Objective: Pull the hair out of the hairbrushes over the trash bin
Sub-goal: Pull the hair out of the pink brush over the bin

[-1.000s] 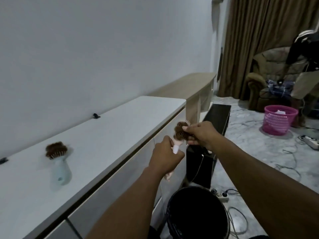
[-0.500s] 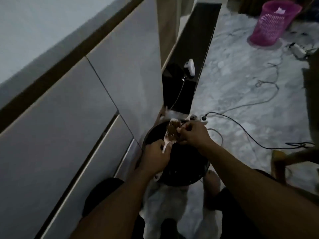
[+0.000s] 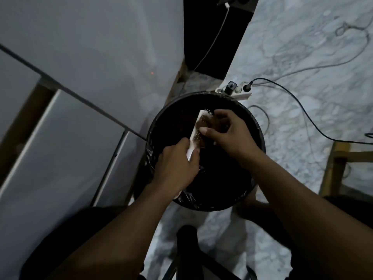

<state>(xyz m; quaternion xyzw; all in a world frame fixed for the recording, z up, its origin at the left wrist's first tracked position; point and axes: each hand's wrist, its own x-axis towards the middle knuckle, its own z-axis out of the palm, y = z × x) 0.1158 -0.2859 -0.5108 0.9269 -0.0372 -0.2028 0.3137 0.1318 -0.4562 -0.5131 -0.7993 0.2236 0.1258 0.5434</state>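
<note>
Pinching at the brown hair (image 3: 205,126) caught in the bristles, the fingers (image 3: 207,130) of the right hand (image 3: 228,134) are seen clamped together on the head of the white hairbrush (image 3: 198,130). The handle is gripped in the closed left hand (image 3: 175,164), and the brush is held tilted directly above the open black trash bin (image 3: 256,126), which is lined with a dark bag. A power strip (image 3: 236,91) and cables are seen on the marble floor (image 3: 302,47) just beyond the bin, and white cabinet fronts (image 3: 80,77) stand at the left
</note>
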